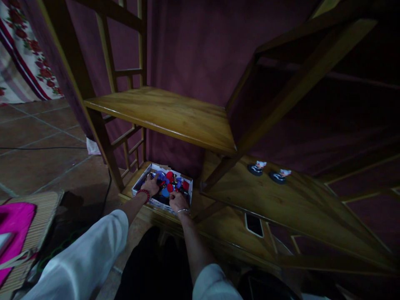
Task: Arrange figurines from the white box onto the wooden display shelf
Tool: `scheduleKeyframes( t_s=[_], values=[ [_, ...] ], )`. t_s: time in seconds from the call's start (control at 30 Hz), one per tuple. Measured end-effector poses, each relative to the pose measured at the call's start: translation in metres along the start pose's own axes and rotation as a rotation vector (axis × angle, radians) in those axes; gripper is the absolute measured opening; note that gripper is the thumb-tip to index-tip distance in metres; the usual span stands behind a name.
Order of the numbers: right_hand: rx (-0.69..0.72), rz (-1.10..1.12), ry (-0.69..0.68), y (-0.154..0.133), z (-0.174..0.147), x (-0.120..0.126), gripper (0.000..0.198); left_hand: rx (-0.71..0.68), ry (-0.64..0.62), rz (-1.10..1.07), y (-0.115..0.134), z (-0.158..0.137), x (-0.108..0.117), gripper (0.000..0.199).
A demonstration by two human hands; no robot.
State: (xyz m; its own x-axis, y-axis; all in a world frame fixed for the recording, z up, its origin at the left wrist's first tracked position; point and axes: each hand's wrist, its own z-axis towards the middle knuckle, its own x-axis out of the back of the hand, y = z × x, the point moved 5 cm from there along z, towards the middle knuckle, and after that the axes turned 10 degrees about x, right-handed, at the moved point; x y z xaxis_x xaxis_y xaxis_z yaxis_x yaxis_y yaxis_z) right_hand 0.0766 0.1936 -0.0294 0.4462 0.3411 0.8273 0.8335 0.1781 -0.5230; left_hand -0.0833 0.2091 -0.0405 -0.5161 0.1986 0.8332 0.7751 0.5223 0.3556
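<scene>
A wooden rack [70, 50] stands around my fingers, its upper shelf [162, 112] ahead of them and higher up. To their right a long shelf [281, 204] stretches away, and under them runs a low shelf [201, 203]. Well to their left lies a woven mat [51, 216] with a bright pink cloth [15, 221] on it.

The box [190, 193] sits on the low shelf directly below my fingers, open at the top, its long axis running from left to right, with the right end slightly nearer to me. That is the relation that counts: both hands are at it, the left hand [151, 186] nearer its left end, the right hand [178, 201] over the near wall toward its right end.

The fingers of my left hand look loosely spread on the jumble inside; those of my right are curled inward. Whether either pinches anything I cannot tell, as the tips are lost among the contents.

Off to the right of my right hand, well apart from it, lies a phone [254, 225]; farther out, on the long shelf, stand two small figures on dark round bases.

Smallest are the small things in the box: red round pieces [170, 187] between my two hands, with a blue piece [165, 192] just left of my right fingers
</scene>
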Motion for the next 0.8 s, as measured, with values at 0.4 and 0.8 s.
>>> scheduleKeyframes(
  t_s=[0.4, 0.8],
  values=[
    [-0.020, -0.026, -0.006, -0.002, -0.001, 0.002, 0.026, 0.052, 0.111, -0.043, -0.006, 0.000, 0.002, 0.042],
    [-0.018, 0.000, 0.012, -0.003, -0.004, 0.004, 0.028, 0.177, 0.145, -0.051, -0.011, 0.001, 0.010, 0.031]
  ],
)
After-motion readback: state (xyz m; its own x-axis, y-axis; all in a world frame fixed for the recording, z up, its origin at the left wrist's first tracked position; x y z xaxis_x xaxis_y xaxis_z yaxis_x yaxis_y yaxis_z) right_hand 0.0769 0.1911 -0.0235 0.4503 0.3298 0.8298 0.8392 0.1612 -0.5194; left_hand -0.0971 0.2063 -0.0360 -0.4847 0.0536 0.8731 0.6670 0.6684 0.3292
